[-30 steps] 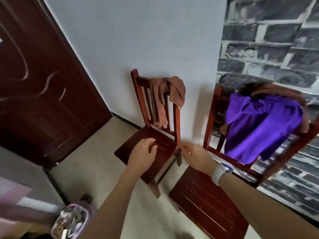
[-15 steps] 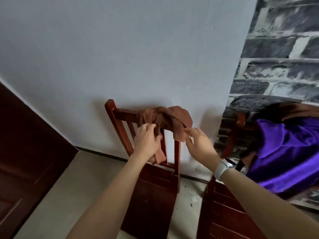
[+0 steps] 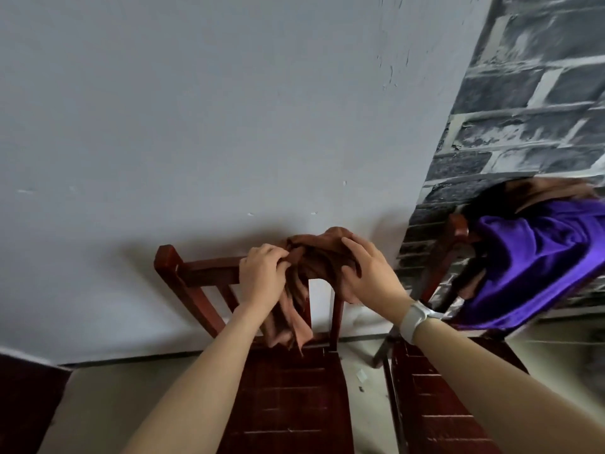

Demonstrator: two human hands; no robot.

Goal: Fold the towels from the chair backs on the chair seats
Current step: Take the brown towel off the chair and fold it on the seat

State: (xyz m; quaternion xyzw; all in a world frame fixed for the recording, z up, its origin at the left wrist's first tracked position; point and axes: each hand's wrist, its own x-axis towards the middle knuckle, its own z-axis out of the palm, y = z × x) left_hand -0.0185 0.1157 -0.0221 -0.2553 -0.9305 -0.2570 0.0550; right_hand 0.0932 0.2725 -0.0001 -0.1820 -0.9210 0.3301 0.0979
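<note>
Both hands now on the brown towel at the chair back

Half a second ago the left hand [image 3: 262, 273] and right hand [image 3: 363, 270] were only reaching it; now each grip is clenched on the bunched brown towel [image 3: 314, 257] draped over the left chair's top rail [image 3: 209, 268]; it is not yet lifted to the seat [image 3: 288, 388]; the purple towel [image 3: 530, 263] waits on the right chair; folding, I judge, has yet to begin.

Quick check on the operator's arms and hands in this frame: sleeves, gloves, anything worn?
Both forearms are bare as far as the picture shows: no sleeves in view, no gloves. The left hand carries nothing: no ring or band visible. The right hand has a white smartwatch with a pale, smooth strap on its wrist. No rings, markings or cables visible on either hand.
</note>
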